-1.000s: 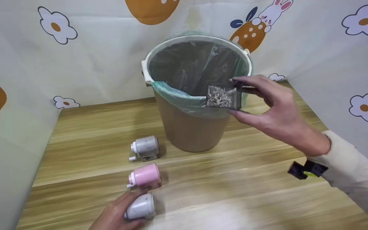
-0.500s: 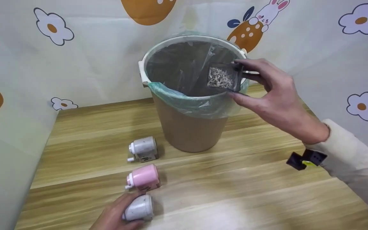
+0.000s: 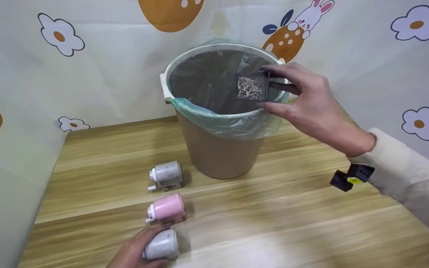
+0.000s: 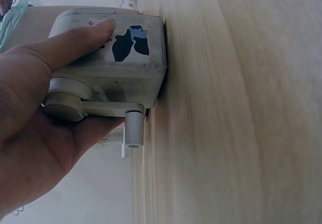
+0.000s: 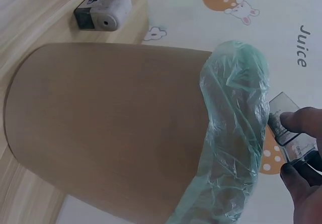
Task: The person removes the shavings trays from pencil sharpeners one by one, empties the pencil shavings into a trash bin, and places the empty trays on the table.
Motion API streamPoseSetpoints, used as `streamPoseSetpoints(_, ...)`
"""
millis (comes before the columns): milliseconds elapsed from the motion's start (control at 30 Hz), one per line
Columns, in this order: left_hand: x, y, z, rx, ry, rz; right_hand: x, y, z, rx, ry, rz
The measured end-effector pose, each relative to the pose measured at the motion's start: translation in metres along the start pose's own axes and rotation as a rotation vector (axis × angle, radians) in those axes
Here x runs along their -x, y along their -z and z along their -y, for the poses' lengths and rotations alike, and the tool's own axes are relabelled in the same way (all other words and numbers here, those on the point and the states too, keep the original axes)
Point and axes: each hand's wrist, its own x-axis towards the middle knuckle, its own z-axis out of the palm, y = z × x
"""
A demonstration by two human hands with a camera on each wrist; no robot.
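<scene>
My right hand pinches a small clear shavings drawer between thumb and fingers, over the opening of a brown trash bin. Pale pencil shavings lie in the drawer, whose open side faces the head camera. In the right wrist view the drawer is tilted beside the bin's green bag. My left hand grips a white crank pencil sharpener on the wooden table. The left wrist view shows my thumb on its printed side, with the crank handle towards the camera.
A pink pencil sharpener and a grey one stand in a row beyond the held sharpener, left of the bin. A green plastic bag lines the bin and folds over its rim. Patterned cloth encloses the table's back and sides.
My right hand has lifted the drawer from in front of the bin's rim and moved it slightly left, over the opening. The left hand keeps its grip on the white sharpener.
</scene>
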Motion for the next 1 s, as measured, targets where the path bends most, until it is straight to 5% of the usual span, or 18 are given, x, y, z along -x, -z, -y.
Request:
streamPoseSetpoints(233,0.000,0.000,-0.001,0.003,0.009,0.003,-0.009,0.001,-0.002,0.171,0.019,-0.009)
streamPoseSetpoints(500,0.000,0.000,-0.001,0.021,0.005,0.012,-0.011,-0.004,-0.005,0.200,0.067,-0.026)
streamPoseSetpoints(1000,-0.001,0.001,-0.002,0.027,0.037,0.038,-0.016,-0.007,-0.011,0.416,0.371,-0.001)
